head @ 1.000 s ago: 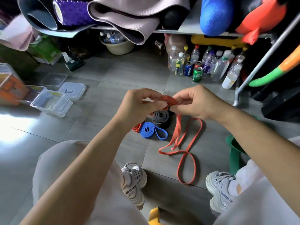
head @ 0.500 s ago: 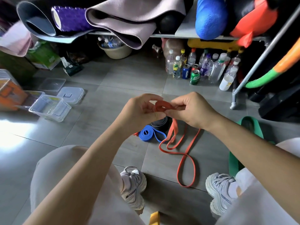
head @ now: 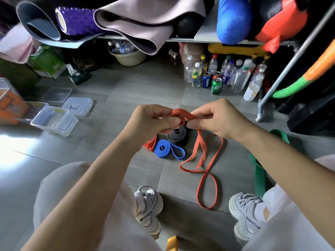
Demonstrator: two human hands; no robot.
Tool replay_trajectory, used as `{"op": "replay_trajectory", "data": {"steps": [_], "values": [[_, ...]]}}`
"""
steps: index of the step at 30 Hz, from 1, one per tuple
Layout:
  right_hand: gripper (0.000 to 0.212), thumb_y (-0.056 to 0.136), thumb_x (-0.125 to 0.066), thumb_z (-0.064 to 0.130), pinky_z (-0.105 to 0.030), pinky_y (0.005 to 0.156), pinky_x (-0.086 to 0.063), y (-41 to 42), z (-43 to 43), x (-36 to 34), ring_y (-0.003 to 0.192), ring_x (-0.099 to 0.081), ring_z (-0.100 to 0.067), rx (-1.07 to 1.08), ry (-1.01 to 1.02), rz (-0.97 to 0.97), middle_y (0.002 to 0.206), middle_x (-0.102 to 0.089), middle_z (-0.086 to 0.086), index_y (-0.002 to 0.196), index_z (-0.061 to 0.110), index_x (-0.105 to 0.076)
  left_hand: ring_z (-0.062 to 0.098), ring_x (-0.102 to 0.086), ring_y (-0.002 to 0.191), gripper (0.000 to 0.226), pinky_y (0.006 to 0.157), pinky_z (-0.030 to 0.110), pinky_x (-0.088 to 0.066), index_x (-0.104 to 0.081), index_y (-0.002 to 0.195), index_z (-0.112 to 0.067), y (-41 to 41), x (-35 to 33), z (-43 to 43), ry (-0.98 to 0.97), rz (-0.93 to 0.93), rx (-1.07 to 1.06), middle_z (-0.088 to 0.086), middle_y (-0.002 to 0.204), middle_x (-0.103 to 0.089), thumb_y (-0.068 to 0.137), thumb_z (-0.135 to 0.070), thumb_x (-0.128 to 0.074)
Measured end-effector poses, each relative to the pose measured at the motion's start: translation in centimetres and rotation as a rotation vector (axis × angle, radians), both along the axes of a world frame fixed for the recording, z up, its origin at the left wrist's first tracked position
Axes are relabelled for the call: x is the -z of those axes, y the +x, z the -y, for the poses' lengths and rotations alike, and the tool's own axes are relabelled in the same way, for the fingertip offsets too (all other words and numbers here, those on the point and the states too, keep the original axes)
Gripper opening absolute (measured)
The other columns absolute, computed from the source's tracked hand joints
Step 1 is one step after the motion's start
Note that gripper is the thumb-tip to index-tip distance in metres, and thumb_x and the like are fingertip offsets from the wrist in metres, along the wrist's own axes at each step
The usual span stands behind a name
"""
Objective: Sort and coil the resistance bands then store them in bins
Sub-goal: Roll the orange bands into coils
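A long orange resistance band (head: 204, 156) hangs from both hands down to the grey floor, where its lower loop trails toward my shoes. My left hand (head: 154, 120) and my right hand (head: 219, 118) pinch its top end, which is curled into a small loop between them. Below the hands lie a coiled blue band (head: 164, 148), a coiled black band (head: 177, 134) and part of another orange band (head: 150, 144), half hidden by my left wrist. A flat green band (head: 260, 176) runs along the floor under my right forearm.
Clear plastic bins (head: 54, 121) and loose lids (head: 78, 105) sit on the floor at the left beside an orange box (head: 10, 105). Several bottles and cans (head: 217, 77) stand at the back under a shelf of rolled mats. A metal rack leg (head: 261, 113) stands right. A yellow strip (head: 172, 243) pokes in below.
The curled end of the orange band between my hands has turned and grown a little, and the trailing loop on the floor has been drawn slightly closer.
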State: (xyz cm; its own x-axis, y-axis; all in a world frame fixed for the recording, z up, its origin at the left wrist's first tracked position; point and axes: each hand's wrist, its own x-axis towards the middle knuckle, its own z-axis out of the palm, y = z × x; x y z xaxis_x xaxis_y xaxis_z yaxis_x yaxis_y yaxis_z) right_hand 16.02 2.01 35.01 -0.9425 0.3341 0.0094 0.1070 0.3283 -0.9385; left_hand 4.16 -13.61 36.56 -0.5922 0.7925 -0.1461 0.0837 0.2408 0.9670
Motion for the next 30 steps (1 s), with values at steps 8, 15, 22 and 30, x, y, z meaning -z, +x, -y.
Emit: {"op": "replay_trajectory", "data": {"steps": [8,15,22,30], "values": [[0.022,0.079,-0.073,0.011,-0.017,0.07,-0.053,0.2,0.7,0.6,0.068,-0.063,0.003,-0.001,-0.053,-0.055,0.072,-0.072,0.014,0.084,0.032,-0.071,0.009,-0.069,0.069,0.013,0.056,0.016,-0.051,-0.068,0.091,-0.012,1.0,0.2,-0.2,0.07,0.171,-0.013,0.0,0.072,-0.072,0.082,-0.004,-0.065],[0.027,0.077,-0.076,0.01,-0.027,0.074,-0.054,0.5,0.5,0.6,0.071,-0.064,-0.004,-0.001,0.022,-0.014,0.083,-0.075,0.002,0.084,0.036,-0.071,0.011,-0.069,0.065,0.017,0.053,0.018,-0.051,-0.068,0.089,-0.016,0.3,-0.2,0.2,-0.011,0.015,0.028,-0.002,0.072,-0.073,0.081,-0.001,-0.067],[0.016,0.075,-0.078,0.018,-0.025,0.066,-0.051,0.7,0.1,0.6,0.064,-0.06,0.001,0.014,0.12,0.017,0.075,-0.073,0.007,0.091,0.022,-0.077,0.005,-0.062,0.06,0.023,0.049,0.012,-0.044,-0.069,0.08,-0.027,0.6,0.1,0.0,-0.068,-0.103,0.038,-0.013,0.063,-0.068,0.08,-0.003,-0.069],[0.005,0.081,-0.073,0.018,-0.016,0.054,-0.042,0.7,0.6,0.7,0.06,-0.057,-0.002,-0.089,0.384,0.148,0.064,-0.062,0.004,0.085,0.016,-0.077,0.004,-0.054,0.069,0.018,0.057,0.003,-0.036,-0.073,0.095,-0.025,1.8,1.2,-0.9,-0.353,-0.616,0.151,-0.011,0.076,-0.064,0.077,-0.022,-0.075]]}}
